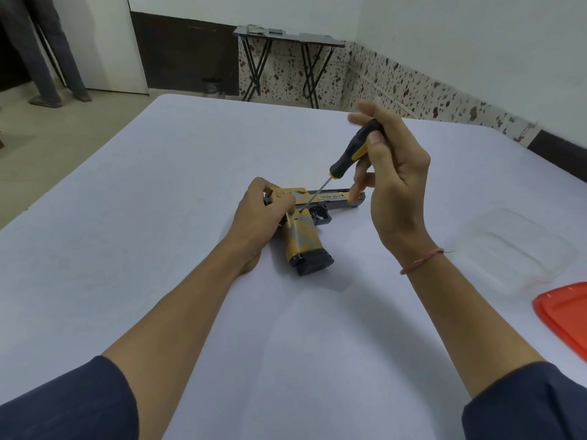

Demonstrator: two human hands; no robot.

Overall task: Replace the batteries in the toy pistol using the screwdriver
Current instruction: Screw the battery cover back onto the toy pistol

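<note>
- Far left, in the background: legs of a standing person point(54, 58) on the floor, well apart from the work.
- Across the middle: a pale worktop point(143, 242), carrying everything that matters here.
- Left hand point(260, 211): fingers curled round the rear end of the toy pistol point(306, 239), gripping the back of the slide and pinning the toy flat.
- Toy pistol: on its side near the middle of the worktop, muzzle to the right, yellow grip with a dark base pointing toward the camera. No opened compartment and no batteries in sight.
- Screwdriver point(352, 150): black-and-yellow handle high and to the right, thin shaft slanting down to the left. Tip at a spot near the top of the grip, just beside the left fingertips. Too small to tell whether seated in a screw head.
- Right hand point(397, 179): thumb and upper fingers pinching the handle near its top, lower fingers loosely spread, one reaching down in front of the barrel.
- Farther right: a clear plastic tub point(514, 249), then a red lid point(565, 315) at the edge of the frame, both apart from the pistol.
- Step in hand, as a judgement: undoing the screw of the battery cover. Early in the task, with nothing opened yet.
- Next move, probably: steady downward pressure with the shaft in line with the screw, rolling the handle between the fingertips while bracing the pistol against twisting. After that, lifting the small screw clear without losing it, perhaps into the tub.
</note>
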